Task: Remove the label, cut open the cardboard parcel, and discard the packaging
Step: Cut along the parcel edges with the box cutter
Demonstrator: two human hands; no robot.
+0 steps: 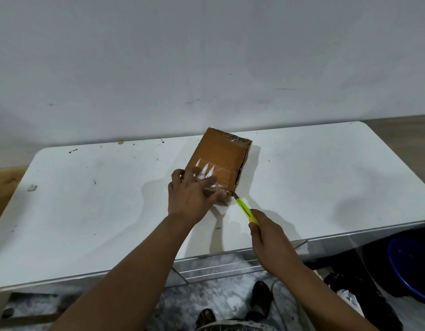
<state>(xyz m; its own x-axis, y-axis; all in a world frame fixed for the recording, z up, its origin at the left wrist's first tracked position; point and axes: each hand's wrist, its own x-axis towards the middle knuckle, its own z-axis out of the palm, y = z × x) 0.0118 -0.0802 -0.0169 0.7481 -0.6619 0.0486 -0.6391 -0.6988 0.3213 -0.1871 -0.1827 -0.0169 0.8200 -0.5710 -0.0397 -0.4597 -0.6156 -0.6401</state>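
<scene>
While the parcel (218, 161) is pinned flat on the white table (87, 199), toward the far edge and a little right of centre, its near end is being worked with a knife (246, 209). The left hand (190, 197) is laid over the parcel's near left corner, fingers spread and pressing on the shiny clear tape (206, 170) that crosses the top, with the thumb reaching along the near edge; nothing is seen curled around the box, so the hand is judged to be bearing down on it, not gripping it. This hold is most likely meant to stop the box sliding away as the blade pushes in. The right hand (268, 237) is closed around the yellow-green handle of the knife, and the short blade is brought to the near right corner of the box, where the tape wraps over the edge. The knife is angled up and away from the body, which keeps the cut directed off the wrist, though the left thumb lies close to the blade line and could be nicked if the tip slips. No paper label can be made out on the brown top. The right side of the box looks dark and already parted, though that cannot be told for sure. A blue tub (411, 266) is seen on the floor at the right, possibly for the waste.
</scene>
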